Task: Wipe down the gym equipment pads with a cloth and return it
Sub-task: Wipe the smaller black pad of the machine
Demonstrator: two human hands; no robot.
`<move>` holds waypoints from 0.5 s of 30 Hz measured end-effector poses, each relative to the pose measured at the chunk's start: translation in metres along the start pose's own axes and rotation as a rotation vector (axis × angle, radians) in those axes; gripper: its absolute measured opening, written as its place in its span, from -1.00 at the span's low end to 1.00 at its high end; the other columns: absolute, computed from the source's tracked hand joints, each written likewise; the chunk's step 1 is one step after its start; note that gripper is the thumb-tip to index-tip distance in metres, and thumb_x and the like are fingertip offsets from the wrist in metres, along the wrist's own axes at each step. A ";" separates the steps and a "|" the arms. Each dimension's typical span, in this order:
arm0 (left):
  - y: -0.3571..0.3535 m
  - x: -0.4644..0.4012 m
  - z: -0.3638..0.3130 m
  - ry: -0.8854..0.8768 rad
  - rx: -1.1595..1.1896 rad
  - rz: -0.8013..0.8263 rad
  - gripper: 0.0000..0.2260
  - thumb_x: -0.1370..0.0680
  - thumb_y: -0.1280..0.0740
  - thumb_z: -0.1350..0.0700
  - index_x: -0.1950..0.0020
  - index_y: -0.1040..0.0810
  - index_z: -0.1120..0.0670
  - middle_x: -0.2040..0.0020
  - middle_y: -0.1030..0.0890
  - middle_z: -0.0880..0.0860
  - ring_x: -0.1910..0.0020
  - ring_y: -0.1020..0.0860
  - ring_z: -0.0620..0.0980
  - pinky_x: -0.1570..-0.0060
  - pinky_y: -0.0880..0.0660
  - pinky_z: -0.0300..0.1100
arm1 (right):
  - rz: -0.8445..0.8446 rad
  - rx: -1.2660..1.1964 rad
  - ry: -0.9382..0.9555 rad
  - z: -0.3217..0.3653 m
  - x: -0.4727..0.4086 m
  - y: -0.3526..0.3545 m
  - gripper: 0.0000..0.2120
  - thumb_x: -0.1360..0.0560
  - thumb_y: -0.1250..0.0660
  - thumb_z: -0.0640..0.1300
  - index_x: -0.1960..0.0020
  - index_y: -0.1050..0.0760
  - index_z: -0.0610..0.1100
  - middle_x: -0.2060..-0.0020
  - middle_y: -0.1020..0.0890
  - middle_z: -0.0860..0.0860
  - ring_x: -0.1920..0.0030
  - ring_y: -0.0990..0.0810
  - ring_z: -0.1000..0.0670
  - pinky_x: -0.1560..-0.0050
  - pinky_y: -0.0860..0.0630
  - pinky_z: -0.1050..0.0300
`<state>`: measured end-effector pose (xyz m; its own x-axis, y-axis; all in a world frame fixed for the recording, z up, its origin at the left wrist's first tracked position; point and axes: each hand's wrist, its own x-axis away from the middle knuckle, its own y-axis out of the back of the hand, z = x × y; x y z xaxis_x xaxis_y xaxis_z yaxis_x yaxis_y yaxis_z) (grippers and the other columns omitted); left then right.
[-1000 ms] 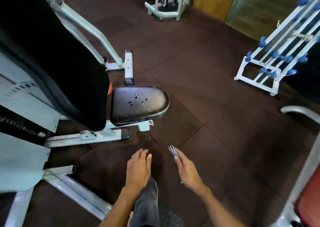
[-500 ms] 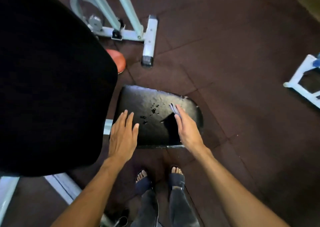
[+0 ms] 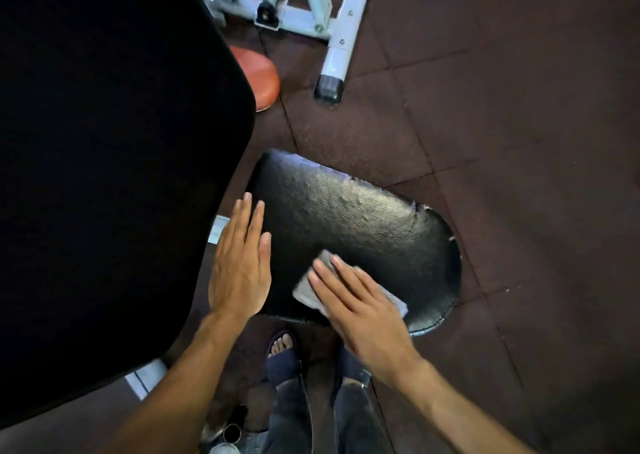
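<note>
Right hand [image 3: 363, 301] covers most of grey cloth [image 3: 306, 289] on seat pad [image 3: 363, 211]

My L hand [image 3: 239, 266] is flat, palm down, fingers straight & together, pointing fwd, forearm coming up from lower left. R hand [image 3: 360, 301] also flat, palm down, fingers spread a bit, angled fwd-left, pressing down; R forearm runs in from lower right.
</note>
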<state>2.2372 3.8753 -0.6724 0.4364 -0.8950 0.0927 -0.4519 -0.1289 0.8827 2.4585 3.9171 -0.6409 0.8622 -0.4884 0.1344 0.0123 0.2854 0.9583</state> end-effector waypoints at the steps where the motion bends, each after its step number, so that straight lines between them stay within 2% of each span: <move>1: 0.000 -0.001 -0.001 0.011 -0.003 0.000 -0.51 -0.68 0.13 -0.05 -0.60 -0.07 0.04 -0.63 0.02 -0.05 -0.61 0.06 -0.09 -0.54 -0.10 -0.08 | 0.018 0.036 0.032 -0.014 0.013 0.004 -0.47 -0.62 -0.09 -0.07 -0.56 -0.08 -0.05 -0.56 -0.13 0.05 -0.57 -0.06 -0.04 -0.50 -0.10 0.00; 4: -0.001 -0.002 -0.004 0.033 -0.019 0.002 -0.51 -0.68 0.13 -0.05 -0.60 -0.08 0.05 -0.63 -0.01 -0.02 -0.61 0.04 -0.08 -0.55 -0.11 -0.08 | 0.019 0.080 -0.096 -0.067 0.016 0.018 -0.49 -0.62 -0.03 -0.01 -0.56 -0.09 -0.02 -0.56 -0.14 0.05 -0.57 -0.05 -0.07 -0.48 -0.14 -0.12; 7: -0.002 -0.003 -0.004 0.034 -0.052 -0.008 -0.51 -0.68 0.13 -0.04 -0.60 -0.08 0.06 -0.63 -0.02 0.00 -0.61 0.03 -0.06 -0.55 -0.09 -0.09 | -0.116 0.005 -0.393 -0.088 -0.052 0.030 -0.53 -0.66 -0.01 -0.01 -0.54 -0.15 -0.05 -0.55 -0.20 0.01 -0.57 -0.08 -0.13 -0.50 -0.17 -0.18; 9: -0.003 -0.003 -0.002 0.029 -0.043 -0.001 -0.52 -0.68 0.12 -0.04 -0.60 -0.07 0.05 -0.63 -0.01 -0.01 -0.61 0.04 -0.07 -0.55 -0.09 -0.08 | -0.188 -0.076 -0.485 -0.072 -0.104 0.026 -0.56 -0.65 -0.07 -0.04 -0.51 -0.25 -0.09 -0.50 -0.30 -0.02 -0.53 -0.18 -0.17 -0.47 -0.22 -0.19; 11: -0.004 -0.003 0.000 0.027 -0.030 -0.007 -0.53 -0.68 0.11 -0.02 -0.60 -0.08 0.05 -0.63 -0.02 -0.03 -0.61 0.04 -0.07 -0.54 -0.12 -0.08 | -0.246 -0.077 -0.434 -0.038 -0.122 0.010 -0.54 -0.62 -0.16 -0.12 -0.50 -0.25 -0.14 -0.50 -0.31 -0.06 -0.52 -0.20 -0.20 -0.49 -0.22 -0.16; 12: -0.004 -0.003 0.001 0.029 -0.026 -0.011 -0.53 -0.68 0.10 -0.01 -0.60 -0.09 0.04 -0.63 -0.02 -0.04 -0.61 0.03 -0.07 -0.53 -0.14 -0.08 | -0.225 -0.059 -0.353 -0.018 -0.112 0.001 -0.50 -0.60 -0.18 -0.15 -0.52 -0.20 -0.14 -0.52 -0.26 -0.05 -0.54 -0.15 -0.19 -0.51 -0.16 -0.11; 15: -0.003 -0.003 0.001 0.014 -0.022 -0.006 -0.53 -0.69 0.09 0.00 -0.60 -0.10 0.04 -0.63 -0.02 -0.05 -0.61 0.02 -0.06 -0.53 -0.15 -0.07 | -0.047 -0.038 -0.081 0.017 -0.030 -0.005 -0.42 -0.62 -0.16 -0.11 -0.57 -0.02 -0.07 -0.58 -0.06 0.03 -0.58 0.04 -0.08 -0.55 -0.03 -0.03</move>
<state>2.2371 3.8778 -0.6760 0.4501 -0.8880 0.0936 -0.4323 -0.1250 0.8930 2.4237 3.9162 -0.6457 0.8168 -0.5662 0.1110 0.0720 0.2908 0.9541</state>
